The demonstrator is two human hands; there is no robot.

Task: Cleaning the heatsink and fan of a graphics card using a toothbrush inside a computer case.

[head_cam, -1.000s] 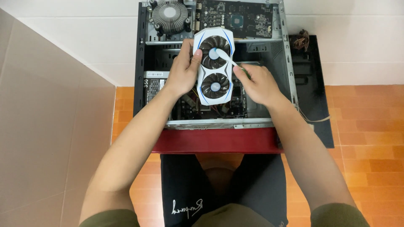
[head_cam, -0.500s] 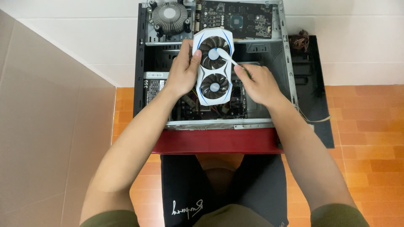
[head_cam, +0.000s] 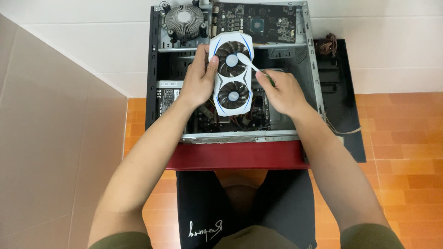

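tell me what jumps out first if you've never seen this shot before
A white two-fan graphics card stands out at top centre, held by the left hand over an open computer case. The right hand holds a slim white tool against the upper fan. A round metal cooler sits top left inside the case.

Head view bright and evenly lit; light is soft and diffuse, apparently from overhead, source not in frame. Shadows weak and short; darkest zone is the interior of the open computer case, where detail is partly lost. White wall near clipping but no hard glare. Slight sheen on the orange floor tiles. Focus sharp centrally, no motion blur. Mild wide-angle bowing toward edges.
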